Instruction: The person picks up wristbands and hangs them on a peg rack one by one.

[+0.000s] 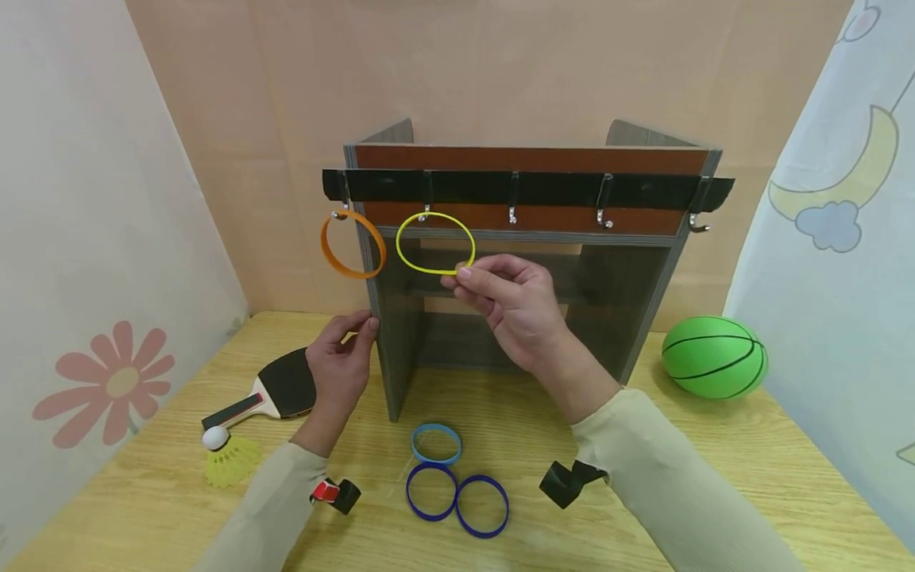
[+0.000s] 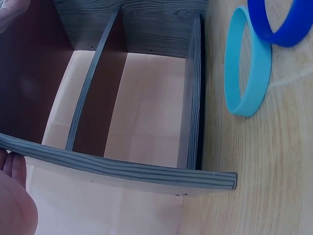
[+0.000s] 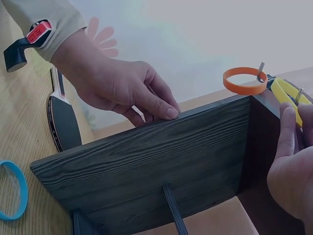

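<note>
My right hand [image 1: 518, 306] pinches a yellow silicone wristband [image 1: 472, 253] between thumb and fingers. The band's upper edge is at the second hook [image 1: 426, 211] from the left; whether it rests on that hook I cannot tell. An orange wristband [image 1: 381, 253] hangs from the leftmost hook [image 1: 341, 213]. Lower down, my left hand [image 1: 343, 357] grips the front edge of the grey wooden shelf's left side panel [image 1: 395, 342], as the right wrist view also shows. On the table lie a light blue wristband [image 1: 415, 449] and two dark blue wristbands [image 1: 409, 494], touching one another.
The hooks are on a black strip [image 1: 472, 187] across the shelf's front. At left lie a table tennis bat [image 1: 289, 385] and a yellow shuttlecock [image 1: 232, 461]. A green ball [image 1: 715, 357] sits at right. Printed cloth stands on both sides.
</note>
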`<control>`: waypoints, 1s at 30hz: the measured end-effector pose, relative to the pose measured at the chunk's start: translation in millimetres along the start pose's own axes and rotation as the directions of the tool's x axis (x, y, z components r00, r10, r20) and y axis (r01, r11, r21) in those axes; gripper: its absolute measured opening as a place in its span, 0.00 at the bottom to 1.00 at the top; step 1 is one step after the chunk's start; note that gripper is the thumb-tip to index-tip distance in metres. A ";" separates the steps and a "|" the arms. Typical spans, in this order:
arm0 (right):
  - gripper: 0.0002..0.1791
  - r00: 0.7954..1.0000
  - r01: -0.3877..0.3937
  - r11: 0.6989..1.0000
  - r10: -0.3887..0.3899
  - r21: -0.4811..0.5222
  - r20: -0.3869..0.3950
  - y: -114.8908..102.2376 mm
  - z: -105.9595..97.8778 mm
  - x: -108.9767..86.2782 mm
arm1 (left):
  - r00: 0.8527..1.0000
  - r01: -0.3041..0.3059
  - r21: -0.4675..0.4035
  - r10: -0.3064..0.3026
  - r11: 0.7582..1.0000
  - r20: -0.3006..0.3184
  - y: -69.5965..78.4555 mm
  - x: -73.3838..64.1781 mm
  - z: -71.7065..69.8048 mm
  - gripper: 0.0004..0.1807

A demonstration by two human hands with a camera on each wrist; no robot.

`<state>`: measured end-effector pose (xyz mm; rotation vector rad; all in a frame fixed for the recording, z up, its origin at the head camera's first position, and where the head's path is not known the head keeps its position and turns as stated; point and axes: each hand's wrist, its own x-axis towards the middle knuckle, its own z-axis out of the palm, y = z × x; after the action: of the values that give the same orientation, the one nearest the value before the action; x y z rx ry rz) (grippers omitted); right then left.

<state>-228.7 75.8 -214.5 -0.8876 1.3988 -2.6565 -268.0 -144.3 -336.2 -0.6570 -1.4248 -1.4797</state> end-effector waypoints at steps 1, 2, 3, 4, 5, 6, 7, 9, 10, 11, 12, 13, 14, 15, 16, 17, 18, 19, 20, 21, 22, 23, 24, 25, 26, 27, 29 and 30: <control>0.12 1.000 -0.003 1.000 0.003 -0.002 -0.005 0.4 -0.4 -0.1 | 1.000 0.002 0.003 -0.002 1.000 0.000 0.2 -0.2 0.0 0.05; 0.12 1.000 -0.007 1.000 0.007 -0.001 -0.009 0.7 -1.0 -0.3 | 1.000 0.004 0.009 -0.004 1.000 0.001 0.5 -0.2 0.0 0.05; 0.12 1.000 -0.011 1.000 0.011 -0.001 -0.013 1.2 -1.6 -0.4 | 1.000 0.006 0.015 -0.006 1.000 0.001 0.8 -0.3 0.0 0.05; 0.12 1.000 -0.015 1.000 0.015 -0.001 -0.014 1.6 -2.2 -0.5 | 1.000 0.008 0.018 -0.009 1.000 0.000 1.1 -0.5 -0.2 0.05; 0.12 1.000 -0.017 1.000 0.017 -0.002 -0.015 2.1 -2.9 -0.5 | 1.000 0.011 0.019 -0.011 1.000 0.000 1.2 -0.5 -0.3 0.05; 0.12 1.000 -0.018 1.000 0.018 -0.002 -0.015 2.6 -3.3 -0.6 | 1.000 0.013 0.018 -0.013 1.000 0.000 1.3 -0.5 -0.3 0.05; 0.12 1.000 -0.019 1.000 0.019 -0.003 -0.014 3.0 -3.7 -0.6 | 1.000 0.014 0.018 -0.014 1.000 0.000 1.2 -0.4 -0.2 0.05; 0.12 1.000 -0.019 1.000 0.019 -0.002 -0.012 4.2 -4.6 -0.5 | 1.000 0.016 0.008 -0.016 1.000 0.000 0.8 -0.3 0.0 0.05; 0.12 1.000 -0.019 1.000 0.019 -0.002 -0.010 4.6 -4.9 -0.6 | 1.000 0.017 0.000 -0.017 1.000 0.000 0.6 -0.3 0.1 0.05; 0.12 1.000 -0.017 1.000 0.017 -0.008 -0.009 5.2 -5.1 -0.6 | 1.000 0.018 -0.009 -0.018 1.000 0.001 0.3 -0.3 0.3 0.05; 0.11 1.000 -0.017 1.000 0.016 -0.013 -0.007 5.7 -5.3 -0.7 | 1.000 0.019 -0.017 -0.019 1.000 0.001 0.2 -0.3 0.6 0.05; 0.11 1.000 -0.016 1.000 0.016 -0.025 -0.008 6.3 -5.5 -1.0 | 1.000 0.019 -0.023 -0.019 1.000 0.001 0.1 -0.1 0.9 0.05; 0.11 1.000 -0.019 0.999 0.018 -0.032 -0.010 6.9 -5.5 -1.3 | 1.000 0.016 -0.026 -0.016 1.000 0.000 -0.2 0.0 1.1 0.06; 0.10 1.000 -0.023 0.999 0.023 -0.044 -0.013 7.5 -5.7 -1.7 | 1.000 0.014 -0.027 -0.014 1.000 0.000 -0.4 0.1 1.4 0.06; 0.10 0.999 -0.029 0.998 0.028 -0.056 -0.019 8.1 -5.9 -2.3 | 1.000 0.011 -0.028 -0.011 1.000 0.000 -0.6 0.2 1.7 0.06; 0.09 0.999 -0.036 0.997 0.034 -0.070 -0.026 8.8 -6.2 -2.9 | 1.000 0.008 -0.026 -0.008 1.000 0.000 -0.8 0.4 2.0 0.06; 0.09 0.999 -0.046 0.996 0.044 -0.078 -0.032 9.3 -6.6 -3.5 | 1.000 0.005 -0.022 -0.005 1.000 -0.001 -0.8 0.5 2.2 0.06; 0.08 0.998 -0.057 0.995 0.053 -0.085 -0.039 9.6 -7.0 -4.1 | 1.000 0.002 -0.019 -0.002 1.000 -0.001 -0.7 0.6 2.3 0.07; 0.07 0.997 -0.067 0.994 0.063 -0.089 -0.045 10.0 -7.5 -4.7 | 1.000 0.003 -0.016 -0.003 1.000 -0.002 -0.7 0.4 2.3 0.06; 0.07 0.996 -0.077 0.992 0.072 -0.100 -0.051 10.4 -8.2 -5.5 | 1.000 0.009 -0.012 -0.009 1.000 -0.002 -0.2 0.4 2.3 0.06; 0.06 0.995 -0.085 0.990 0.080 -0.109 -0.056 10.7 -9.0 -6.3 | 1.000 0.012 -0.008 -0.012 1.000 -0.002 0.3 0.4 2.2 0.06; 0.04 0.994 -0.096 0.988 0.089 -0.119 -0.061 11.0 -9.9 -7.2 | 1.000 0.015 -0.001 -0.015 1.000 -0.002 0.5 0.3 1.9 0.06; 0.03 0.993 -0.106 0.985 0.098 -0.133 -0.068 11.2 -10.9 -8.4 | 1.000 0.017 0.004 -0.017 1.000 -0.002 0.7 0.0 1.4 0.06; 0.02 0.991 -0.117 0.981 0.106 -0.153 -0.075 11.5 -12.0 -9.8 | 1.000 0.019 0.008 -0.019 1.000 -0.001 1.0 -0.1 1.2 0.06; 0.01 0.990 -0.129 0.976 0.116 -0.175 -0.086 11.9 -13.2 -11.5 | 1.000 0.020 0.013 -0.020 1.000 -0.001 1.1 -0.3 0.8 0.06; 0.02 0.988 -0.142 0.969 0.125 -0.204 -0.095 12.4 -14.7 -13.4 | 1.000 0.019 0.015 -0.019 1.000 0.000 1.2 -0.4 0.4 0.06; 0.03 0.984 -0.165 0.952 0.141 -0.258 -0.110 13.6 -18.0 -17.8 | 1.000 0.015 0.014 -0.015 1.000 -0.001 0.9 -0.6 -0.2 0.06; 0.03 0.983 -0.175 0.942 0.148 -0.287 -0.113 14.2 -19.7 -20.2 | 1.000 0.014 0.013 -0.014 1.000 -0.002 1.0 -0.5 -0.3 0.06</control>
<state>-224.8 87.5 -243.7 -0.6391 1.8392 -2.4338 -266.8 -144.3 -336.3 -0.6383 -1.4391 -1.4808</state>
